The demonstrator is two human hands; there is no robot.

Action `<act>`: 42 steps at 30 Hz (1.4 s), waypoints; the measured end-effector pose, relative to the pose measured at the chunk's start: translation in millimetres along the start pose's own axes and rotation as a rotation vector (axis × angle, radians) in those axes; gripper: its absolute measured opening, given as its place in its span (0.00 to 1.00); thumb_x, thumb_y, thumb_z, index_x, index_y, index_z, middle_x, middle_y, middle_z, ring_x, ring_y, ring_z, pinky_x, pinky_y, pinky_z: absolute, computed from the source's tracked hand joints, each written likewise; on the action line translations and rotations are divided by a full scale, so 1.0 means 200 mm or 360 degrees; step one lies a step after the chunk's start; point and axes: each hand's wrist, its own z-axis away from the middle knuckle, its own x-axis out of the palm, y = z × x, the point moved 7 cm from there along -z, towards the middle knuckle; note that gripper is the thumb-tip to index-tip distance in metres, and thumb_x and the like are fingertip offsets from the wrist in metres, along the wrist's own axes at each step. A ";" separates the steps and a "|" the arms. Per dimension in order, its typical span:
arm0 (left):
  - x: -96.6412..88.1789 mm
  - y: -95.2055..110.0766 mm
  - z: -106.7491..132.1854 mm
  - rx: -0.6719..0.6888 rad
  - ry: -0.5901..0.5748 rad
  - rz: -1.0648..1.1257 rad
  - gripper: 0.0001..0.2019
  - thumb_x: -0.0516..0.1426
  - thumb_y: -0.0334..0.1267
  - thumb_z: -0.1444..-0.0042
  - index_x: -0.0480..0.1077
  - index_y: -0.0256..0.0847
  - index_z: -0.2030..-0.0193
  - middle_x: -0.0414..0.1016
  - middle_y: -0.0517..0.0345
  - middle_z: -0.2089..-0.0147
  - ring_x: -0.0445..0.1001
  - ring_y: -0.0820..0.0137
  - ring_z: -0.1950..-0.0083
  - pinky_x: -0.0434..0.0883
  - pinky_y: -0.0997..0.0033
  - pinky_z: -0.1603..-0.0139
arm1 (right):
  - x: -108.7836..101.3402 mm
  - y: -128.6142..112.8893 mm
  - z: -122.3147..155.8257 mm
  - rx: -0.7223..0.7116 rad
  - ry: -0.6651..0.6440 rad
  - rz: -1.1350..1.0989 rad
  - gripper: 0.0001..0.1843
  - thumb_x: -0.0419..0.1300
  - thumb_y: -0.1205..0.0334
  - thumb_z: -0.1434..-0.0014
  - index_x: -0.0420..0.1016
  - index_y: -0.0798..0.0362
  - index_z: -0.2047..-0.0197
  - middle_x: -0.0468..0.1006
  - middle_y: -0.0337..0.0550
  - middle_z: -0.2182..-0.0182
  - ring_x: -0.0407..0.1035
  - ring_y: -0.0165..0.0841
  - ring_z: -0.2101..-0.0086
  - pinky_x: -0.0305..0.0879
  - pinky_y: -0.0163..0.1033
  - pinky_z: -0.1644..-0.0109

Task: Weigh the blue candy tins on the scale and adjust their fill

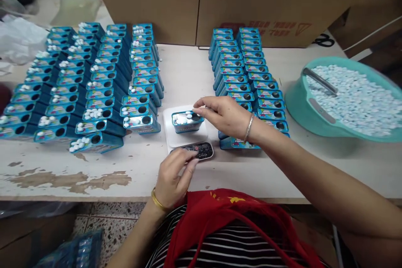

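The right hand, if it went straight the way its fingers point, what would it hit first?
Probably the white tablets atop the blue tin on the white scale, though depth is unclear and the right hand might pass above them.

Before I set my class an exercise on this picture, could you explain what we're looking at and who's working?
No robot here: this is bare-handed work, seen from one camera on the wearer's head, looking forward and down. The right hand is at one end of a blue container topped with white pellets, on a white scale. The left hand is at the scale's black control panel. I cannot tell whether either pinches a pellet. On the table, more blue containers stand in rows on both sides; a teal basin of pale pellets sits at the right.
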 end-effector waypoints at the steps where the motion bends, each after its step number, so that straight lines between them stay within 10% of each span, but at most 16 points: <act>1: -0.04 -0.01 0.00 0.0020 0.0132 -0.0093 0.11 0.56 0.29 0.43 0.69 0.39 0.53 0.73 0.54 0.60 0.72 0.71 0.57 0.70 0.69 0.56 | -0.01 0.00 0.00 -0.0002 0.0028 -0.0028 0.21 0.53 0.51 0.36 0.76 0.60 0.57 0.74 0.43 0.71 0.65 0.28 0.70 0.60 0.34 0.63; 5: -0.18 -0.07 -0.04 0.0085 0.0469 -0.0613 0.21 0.58 0.35 0.44 0.65 0.42 0.43 0.69 0.47 0.48 0.68 0.63 0.47 0.66 0.59 0.45 | -0.04 0.01 0.08 0.0029 0.0140 -0.0156 0.22 0.53 0.51 0.37 0.75 0.61 0.52 0.74 0.42 0.71 0.66 0.29 0.70 0.61 0.34 0.64; 16: -0.12 -0.18 -0.19 0.0288 -0.0017 -0.1094 0.29 0.54 0.52 0.42 0.56 0.47 0.35 0.50 0.48 0.29 0.47 0.54 0.28 0.47 0.47 0.32 | 0.41 0.27 0.60 0.0579 -0.0247 -0.0637 0.20 0.52 0.50 0.38 0.77 0.55 0.54 0.79 0.47 0.59 0.72 0.36 0.59 0.67 0.41 0.52; 25: 0.04 -0.10 -0.29 0.0393 -0.0166 -0.1099 0.27 0.50 0.45 0.38 0.53 0.43 0.34 0.49 0.45 0.29 0.43 0.56 0.27 0.41 0.43 0.30 | 0.51 0.40 0.76 0.0789 -0.0310 -0.0918 0.22 0.53 0.46 0.39 0.77 0.54 0.54 0.78 0.46 0.56 0.71 0.37 0.54 0.65 0.42 0.46; 30: -0.02 -0.09 -0.26 0.0257 0.0071 -0.1127 0.25 0.51 0.42 0.39 0.55 0.46 0.35 0.50 0.48 0.29 0.44 0.56 0.27 0.39 0.40 0.31 | 0.49 0.46 0.82 0.0893 -0.0301 -0.1036 0.24 0.53 0.43 0.40 0.75 0.55 0.57 0.77 0.44 0.63 0.70 0.35 0.60 0.66 0.38 0.56; 42: 0.01 -0.05 -0.31 0.0326 -0.0014 -0.1227 0.27 0.52 0.43 0.40 0.54 0.42 0.35 0.61 0.44 0.35 0.52 0.54 0.31 0.42 0.39 0.32 | 0.59 0.51 0.85 0.1057 -0.0361 -0.1354 0.30 0.54 0.34 0.47 0.70 0.57 0.64 0.55 0.30 0.85 0.47 0.23 0.82 0.41 0.31 0.78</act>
